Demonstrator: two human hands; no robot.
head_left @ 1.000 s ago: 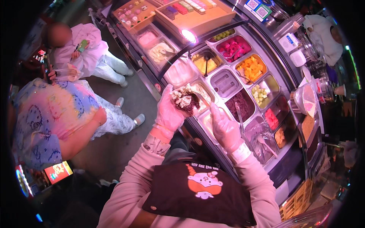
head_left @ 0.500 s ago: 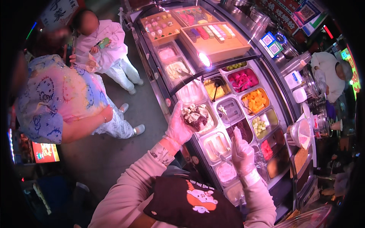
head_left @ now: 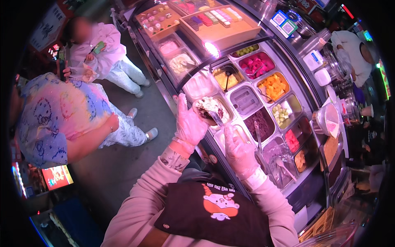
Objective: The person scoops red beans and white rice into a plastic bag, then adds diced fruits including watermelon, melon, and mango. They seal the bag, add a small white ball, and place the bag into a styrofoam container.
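Note:
My left hand (head_left: 190,126), in a clear glove, is closed around a dark purple mass of food topped with white cream (head_left: 207,106); whether a bowl or wrap lies under it, I cannot tell. In my gloved right hand (head_left: 242,155) is a metal spatula (head_left: 216,118), its blade resting on the cream. Both hands are over the near-left side of the topping counter. Beneath the food is a pan of white cream (head_left: 227,113), partly hidden. A pan of dark purple filling (head_left: 259,123), with a utensil in it, lies to the right of the spatula.
Other pans hold magenta fruit cubes (head_left: 257,66), orange fruit cubes (head_left: 274,87), pale green cubes (head_left: 281,115) and red cubes (head_left: 292,140). A wooden display box (head_left: 220,31) stands at the back. Two people are left of the counter, the nearer in a colourful shirt (head_left: 66,111).
My right hand has moved left and up, bringing the spatula from the counter pans onto the food. My left hand still holds the food, now tilted differently. The view has shifted slightly.

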